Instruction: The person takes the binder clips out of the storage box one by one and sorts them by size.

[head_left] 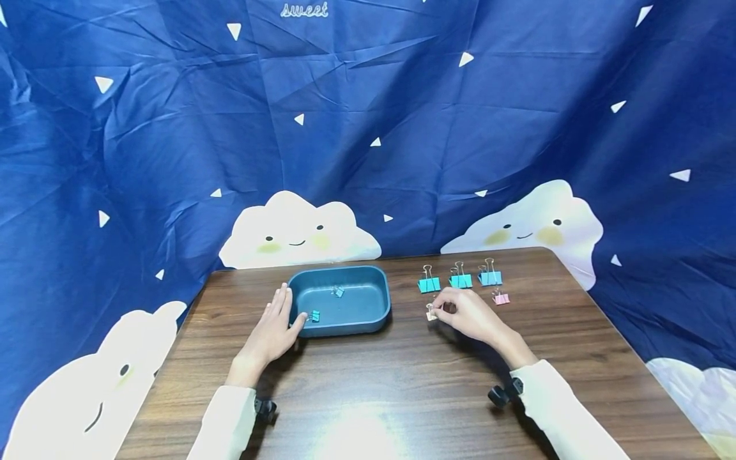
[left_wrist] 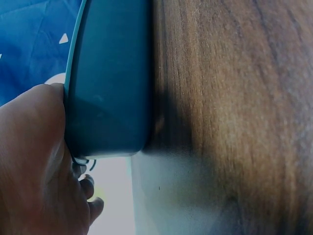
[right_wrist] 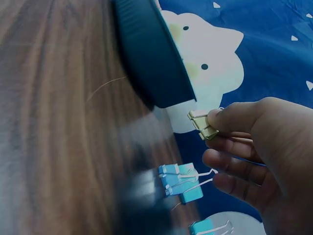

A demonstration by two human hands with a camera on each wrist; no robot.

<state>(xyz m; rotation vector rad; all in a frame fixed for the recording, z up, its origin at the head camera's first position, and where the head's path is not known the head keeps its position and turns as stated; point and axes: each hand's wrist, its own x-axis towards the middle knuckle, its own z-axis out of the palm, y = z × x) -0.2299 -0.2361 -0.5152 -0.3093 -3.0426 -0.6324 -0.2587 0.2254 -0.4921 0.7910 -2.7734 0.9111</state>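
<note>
My right hand (head_left: 468, 313) pinches a small yellow binder clip (right_wrist: 203, 125) between thumb and fingertips, low over the table on the right side in the head view. Beside the left end of a blue-green rectangular box (head_left: 345, 329), my left hand (head_left: 273, 332) rests with extended fingers along the outside and the thumb at the front rim. Inside the box lie two small teal binder clips, one near the back (head_left: 339, 292) and one near the left thumb (head_left: 314, 316).
Beyond the right hand, larger turquoise and blue binder clips stand in a row, left (head_left: 429, 285), middle (head_left: 460, 281) and right (head_left: 490, 278). A small pink binder clip (head_left: 501, 298) lies just in front. The wooden table (head_left: 368, 370) ends at a blue curtain (head_left: 368, 128).
</note>
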